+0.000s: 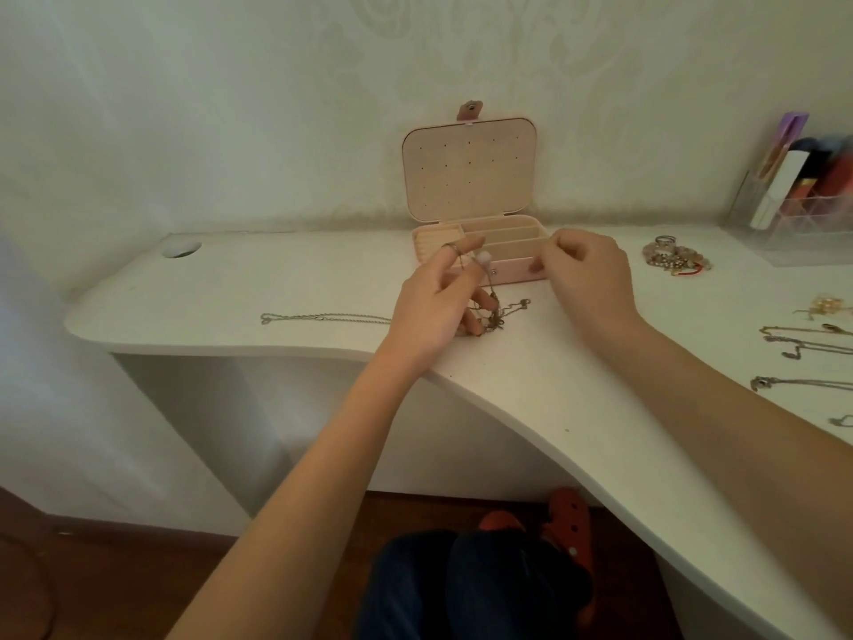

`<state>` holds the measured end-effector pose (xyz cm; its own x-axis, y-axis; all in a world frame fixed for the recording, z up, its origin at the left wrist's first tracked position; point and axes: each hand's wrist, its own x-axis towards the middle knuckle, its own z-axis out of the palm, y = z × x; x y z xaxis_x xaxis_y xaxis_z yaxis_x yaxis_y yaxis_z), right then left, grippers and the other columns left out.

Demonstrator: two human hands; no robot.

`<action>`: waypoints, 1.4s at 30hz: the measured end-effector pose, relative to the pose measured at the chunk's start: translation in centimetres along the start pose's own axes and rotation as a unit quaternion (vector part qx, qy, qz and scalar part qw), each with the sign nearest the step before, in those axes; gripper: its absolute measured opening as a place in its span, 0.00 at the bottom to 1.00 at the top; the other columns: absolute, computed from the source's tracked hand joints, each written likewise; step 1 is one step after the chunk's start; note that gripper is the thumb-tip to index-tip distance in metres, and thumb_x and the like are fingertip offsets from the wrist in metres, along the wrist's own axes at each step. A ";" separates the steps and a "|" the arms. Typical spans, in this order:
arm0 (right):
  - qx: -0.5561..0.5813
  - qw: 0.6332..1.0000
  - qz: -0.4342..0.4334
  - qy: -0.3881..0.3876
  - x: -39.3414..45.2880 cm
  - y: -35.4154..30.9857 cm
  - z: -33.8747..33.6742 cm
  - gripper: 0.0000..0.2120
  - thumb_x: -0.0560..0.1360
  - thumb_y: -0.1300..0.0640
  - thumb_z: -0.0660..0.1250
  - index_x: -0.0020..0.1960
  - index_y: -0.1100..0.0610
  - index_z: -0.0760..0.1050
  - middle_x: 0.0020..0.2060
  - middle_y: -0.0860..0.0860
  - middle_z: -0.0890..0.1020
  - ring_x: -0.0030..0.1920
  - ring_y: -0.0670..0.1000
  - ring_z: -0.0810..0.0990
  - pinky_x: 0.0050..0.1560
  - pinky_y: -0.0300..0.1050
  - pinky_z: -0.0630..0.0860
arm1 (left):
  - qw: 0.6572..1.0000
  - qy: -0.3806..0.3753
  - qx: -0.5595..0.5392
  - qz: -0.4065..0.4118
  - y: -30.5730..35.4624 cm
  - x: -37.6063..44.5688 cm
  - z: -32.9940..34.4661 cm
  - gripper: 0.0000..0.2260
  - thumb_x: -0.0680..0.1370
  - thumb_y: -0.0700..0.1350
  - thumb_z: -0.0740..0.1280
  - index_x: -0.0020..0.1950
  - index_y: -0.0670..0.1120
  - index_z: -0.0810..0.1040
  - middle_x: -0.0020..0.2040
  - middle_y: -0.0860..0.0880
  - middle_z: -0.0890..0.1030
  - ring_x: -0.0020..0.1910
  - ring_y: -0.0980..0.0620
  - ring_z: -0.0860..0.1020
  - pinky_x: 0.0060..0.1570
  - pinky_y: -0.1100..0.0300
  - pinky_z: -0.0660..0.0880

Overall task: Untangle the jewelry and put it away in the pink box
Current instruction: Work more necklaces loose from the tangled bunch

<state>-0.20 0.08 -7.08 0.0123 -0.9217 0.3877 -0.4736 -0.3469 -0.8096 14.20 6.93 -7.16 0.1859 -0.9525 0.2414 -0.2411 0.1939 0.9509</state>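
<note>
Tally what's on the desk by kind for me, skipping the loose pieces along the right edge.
Pink box: 1
Clear organizer: 1
Straight chain: 1
Tangled clump, held by the left hand: 1
Bracelet pile: 1
Total: 5

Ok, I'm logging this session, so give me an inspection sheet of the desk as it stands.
Surface: white desk, curved front edge, round cable hole at left.
Job's things: pink jewelry box open against the wall; tangled chains; single chain laid out left.
Clutter: bracelet heap, more chains at right, clear organizer.
Grippers: left hand lifts the tangle; right hand closed, what it pinches unclear.
Cables: nothing seen.
Surroundings: patterned wall, wood floor, orange shoes.
</note>
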 end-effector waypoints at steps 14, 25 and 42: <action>0.235 0.951 -0.003 -0.201 -0.1 0.0 -0.1 0.06 0.77 0.58 0.67 0.46 0.57 0.82 0.35 0.49 0.83 0.34 0.40 0.78 0.38 0.31 0.72 | 0.993 0.032 -0.090 -0.069 1.2 0.3 -0.6 0.16 0.80 0.59 0.57 0.56 0.51 0.78 0.41 0.52 0.85 0.26 0.52 0.79 0.19 0.65 0.59; 0.164 0.954 -0.052 -0.247 -0.9 -0.6 0.5 0.05 0.71 0.59 0.74 0.45 0.59 0.80 0.38 0.52 0.82 0.37 0.43 0.77 0.42 0.34 0.73 | 0.990 0.026 -0.100 -0.099 0.9 0.7 -0.9 0.21 0.80 0.62 0.55 0.58 0.49 0.78 0.44 0.48 0.86 0.24 0.52 0.78 0.18 0.66 0.59; 0.260 0.939 0.040 -0.222 -0.7 -1.4 0.8 0.10 0.76 0.65 0.65 0.39 0.53 0.74 0.33 0.49 0.79 0.31 0.43 0.75 0.35 0.33 0.69 | 0.993 0.008 -0.092 -0.077 0.4 0.5 -1.1 0.10 0.75 0.39 0.67 0.55 0.48 0.79 0.39 0.52 0.84 0.26 0.54 0.79 0.19 0.66 0.59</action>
<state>1.11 1.04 -6.58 0.4155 -0.8900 0.1877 0.0043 -0.2044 -0.9789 15.24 6.78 -6.49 0.2236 -0.9704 0.0911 -0.0310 0.0864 0.9958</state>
